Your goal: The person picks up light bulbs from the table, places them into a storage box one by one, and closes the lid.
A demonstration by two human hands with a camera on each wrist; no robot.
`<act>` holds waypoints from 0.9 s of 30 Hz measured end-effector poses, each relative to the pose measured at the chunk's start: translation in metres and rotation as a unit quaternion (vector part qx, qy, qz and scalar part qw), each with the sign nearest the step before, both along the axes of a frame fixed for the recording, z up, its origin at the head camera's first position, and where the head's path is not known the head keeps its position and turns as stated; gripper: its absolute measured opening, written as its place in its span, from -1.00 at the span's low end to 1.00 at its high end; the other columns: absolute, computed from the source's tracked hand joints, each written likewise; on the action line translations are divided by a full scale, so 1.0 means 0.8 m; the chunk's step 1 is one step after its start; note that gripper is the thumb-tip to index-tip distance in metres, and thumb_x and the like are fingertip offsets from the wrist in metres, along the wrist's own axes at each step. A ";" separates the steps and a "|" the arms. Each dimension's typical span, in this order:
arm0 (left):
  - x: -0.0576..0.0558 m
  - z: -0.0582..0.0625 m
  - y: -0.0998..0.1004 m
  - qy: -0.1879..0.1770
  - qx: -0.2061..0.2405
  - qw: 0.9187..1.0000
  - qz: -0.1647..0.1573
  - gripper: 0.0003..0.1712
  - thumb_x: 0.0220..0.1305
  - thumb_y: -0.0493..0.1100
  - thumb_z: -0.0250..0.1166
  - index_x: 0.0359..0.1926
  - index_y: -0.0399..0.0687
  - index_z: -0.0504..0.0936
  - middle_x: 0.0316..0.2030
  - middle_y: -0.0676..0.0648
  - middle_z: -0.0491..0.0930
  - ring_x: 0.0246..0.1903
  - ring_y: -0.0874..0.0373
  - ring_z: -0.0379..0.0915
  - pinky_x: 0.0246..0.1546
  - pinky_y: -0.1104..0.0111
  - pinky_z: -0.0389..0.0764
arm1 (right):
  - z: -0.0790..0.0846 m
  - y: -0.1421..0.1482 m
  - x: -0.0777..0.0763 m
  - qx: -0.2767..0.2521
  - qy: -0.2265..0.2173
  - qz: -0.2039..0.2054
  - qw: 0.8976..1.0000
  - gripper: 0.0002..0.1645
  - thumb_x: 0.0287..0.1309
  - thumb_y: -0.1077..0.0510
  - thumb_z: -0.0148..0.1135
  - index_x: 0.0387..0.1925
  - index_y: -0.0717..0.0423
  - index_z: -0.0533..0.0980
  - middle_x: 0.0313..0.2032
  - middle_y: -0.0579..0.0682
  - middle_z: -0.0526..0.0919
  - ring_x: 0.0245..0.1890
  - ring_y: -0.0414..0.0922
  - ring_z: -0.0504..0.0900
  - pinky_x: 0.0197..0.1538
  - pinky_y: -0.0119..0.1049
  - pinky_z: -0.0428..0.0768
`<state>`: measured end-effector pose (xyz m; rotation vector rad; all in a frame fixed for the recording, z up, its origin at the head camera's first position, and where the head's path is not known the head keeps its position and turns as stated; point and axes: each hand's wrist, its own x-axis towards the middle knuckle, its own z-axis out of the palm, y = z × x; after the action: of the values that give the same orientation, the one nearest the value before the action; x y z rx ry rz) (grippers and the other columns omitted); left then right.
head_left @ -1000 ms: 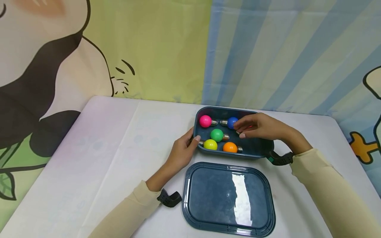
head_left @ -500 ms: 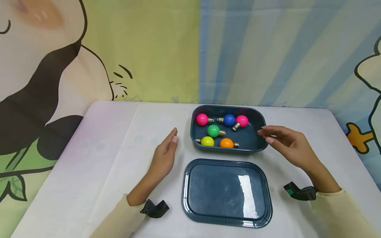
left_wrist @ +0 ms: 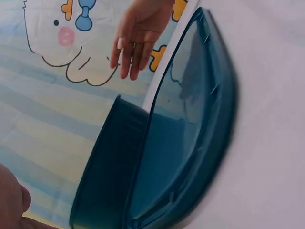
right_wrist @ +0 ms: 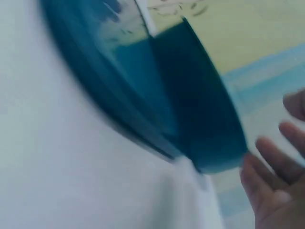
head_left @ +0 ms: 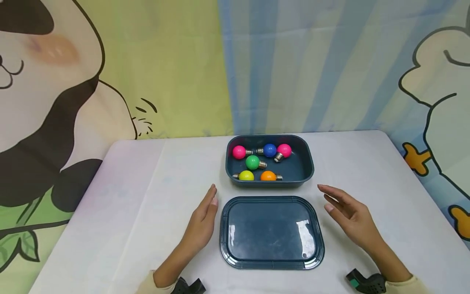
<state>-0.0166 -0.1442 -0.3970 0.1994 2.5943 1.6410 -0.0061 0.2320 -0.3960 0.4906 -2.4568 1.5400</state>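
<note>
A dark blue-grey tray-like box (head_left: 293, 173) stands toward the back of the table, holding several coloured light bulbs: two pink ones, a blue bulb (head_left: 269, 150), a green bulb (head_left: 252, 162), a yellow bulb (head_left: 246, 175) and an orange bulb (head_left: 268, 175). In front of it lies its flat lid (head_left: 271, 232). My left hand (head_left: 200, 220) hovers left of the lid, fingers straight, touching nothing. To the lid's right, my right hand (head_left: 350, 218) is held with fingers loosely bent and apart from everything. The left wrist view shows the lid (left_wrist: 181, 124) near, with the box (left_wrist: 109, 162) beyond.
The white-covered table (head_left: 165, 204) meets a printed cloth backdrop (head_left: 183, 69) just behind the box. A black wrist device (head_left: 367, 281) sits on the right wrist, another (head_left: 189, 286) on the left.
My right hand has come out of the box, leaving a pink bulb beside the blue one. My left hand has let go of the box's rim. Both hands have drawn back toward the lid's sides.
</note>
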 end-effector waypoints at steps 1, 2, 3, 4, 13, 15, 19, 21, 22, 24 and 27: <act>0.004 -0.003 0.001 -0.004 0.002 1.000 0.001 -0.36 0.58 0.04 -0.17 0.48 -0.25 0.10 0.47 -0.13 0.03 0.45 0.07 -0.11 0.40 0.13 0.01 | -0.006 -0.002 0.005 -0.005 -0.004 -0.005 1.000 -0.40 0.20 0.53 0.16 0.28 0.26 0.38 0.25 0.18 0.45 0.28 -0.20 0.40 0.20 -0.41 0.40; 0.007 -0.006 0.003 -0.007 0.004 1.000 0.004 -0.36 0.58 0.03 -0.17 0.48 -0.25 0.09 0.47 -0.12 0.03 0.45 0.07 -0.11 0.40 0.13 0.01 | -0.011 -0.005 0.011 -0.011 -0.009 -0.010 1.000 -0.39 0.21 0.52 0.15 0.30 0.28 0.36 0.27 0.20 0.42 0.30 -0.20 0.36 0.22 -0.42 0.36; 0.010 -0.010 0.004 -0.007 0.007 1.000 0.006 -0.37 0.58 0.03 -0.18 0.48 -0.26 0.09 0.47 -0.13 0.04 0.45 0.04 -0.11 0.40 0.12 0.01 | -0.017 -0.008 0.015 -0.018 -0.016 -0.018 1.000 -0.37 0.23 0.50 0.15 0.32 0.28 0.33 0.29 0.22 0.38 0.32 -0.20 0.33 0.25 -0.44 0.33; 0.013 -0.014 0.006 -0.008 0.013 1.000 0.011 -0.37 0.58 0.02 -0.18 0.48 -0.26 0.09 0.47 -0.13 0.04 0.45 0.03 -0.11 0.40 0.11 0.00 | -0.022 -0.011 0.020 -0.022 -0.023 -0.027 0.999 -0.36 0.24 0.48 0.15 0.35 0.27 0.31 0.32 0.24 0.35 0.34 -0.22 0.30 0.26 -0.46 0.31; 0.033 -0.047 0.036 0.006 0.087 0.996 0.004 -0.37 0.58 -0.01 -0.13 0.50 -0.19 0.05 0.49 -0.07 0.00 0.45 0.12 -0.16 0.40 0.28 -0.04 | -0.041 -0.055 0.040 -0.044 -0.091 -0.037 0.994 -0.29 0.34 0.31 0.14 0.45 0.19 0.16 0.43 0.16 0.16 0.45 -0.12 0.03 0.31 -0.64 0.09; 0.034 -0.048 0.037 0.011 0.103 0.995 0.014 -0.38 0.57 -0.06 -0.08 0.49 -0.23 0.06 0.48 -0.10 0.01 0.45 0.11 -0.15 0.38 0.33 0.00 | -0.041 -0.057 0.041 -0.073 -0.091 -0.024 0.993 -0.31 0.31 0.43 0.07 0.43 0.24 0.18 0.42 0.18 0.18 0.45 -0.14 0.03 0.31 -0.63 0.09; 0.031 -0.046 0.034 -0.018 0.161 0.986 0.048 -0.40 0.52 -0.19 0.01 0.47 -0.28 0.11 0.46 -0.15 0.06 0.44 0.09 -0.10 0.32 0.43 0.08 | -0.042 -0.051 0.041 -0.214 -0.111 0.015 0.970 -0.37 0.28 0.58 -0.13 0.39 0.41 0.18 0.41 0.21 0.20 0.43 -0.21 0.10 0.34 -0.51 0.14; 0.029 -0.042 0.031 -0.045 0.198 0.977 0.066 -0.40 0.50 -0.21 0.03 0.45 -0.29 0.14 0.45 -0.16 0.10 0.43 0.08 -0.07 0.31 0.44 0.10 | -0.041 -0.046 0.040 -0.269 -0.117 0.040 0.955 -0.37 0.26 0.64 -0.23 0.37 0.46 0.18 0.41 0.20 0.19 0.42 -0.18 0.12 0.34 -0.41 0.16; 0.028 -0.040 0.029 -0.060 0.216 0.972 0.075 -0.41 0.49 -0.21 0.04 0.44 -0.30 0.16 0.44 -0.15 0.12 0.43 0.10 -0.06 0.31 0.44 0.11 | -0.042 -0.043 0.040 -0.281 -0.114 0.052 0.952 -0.36 0.24 0.65 -0.25 0.37 0.47 0.17 0.41 0.19 0.19 0.42 -0.16 0.12 0.34 -0.37 0.17; 0.024 -0.033 0.024 -0.085 0.246 0.961 0.090 -0.42 0.49 -0.19 0.04 0.43 -0.30 0.18 0.43 -0.12 0.15 0.43 0.13 -0.05 0.32 0.43 0.11 | -0.042 -0.040 0.040 -0.275 -0.082 0.087 0.954 -0.28 0.14 0.73 -0.28 0.36 0.50 0.15 0.42 0.24 0.17 0.44 -0.08 0.07 0.35 -0.31 0.13; 0.018 -0.019 0.018 -0.110 0.296 0.944 0.094 -0.45 0.50 -0.20 -0.01 0.41 -0.35 0.21 0.42 -0.13 0.19 0.42 0.16 -0.03 0.33 0.42 0.13 | -0.042 -0.040 0.039 -0.236 0.004 0.131 0.963 -0.16 -0.10 0.84 -0.30 0.33 0.59 0.14 0.40 0.38 0.11 0.45 0.03 0.00 0.38 -0.27 0.07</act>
<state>-0.0020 -0.1300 -0.4125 -0.2035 1.9443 2.3187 0.0248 0.1999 -0.4297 0.7419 -1.9714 2.1362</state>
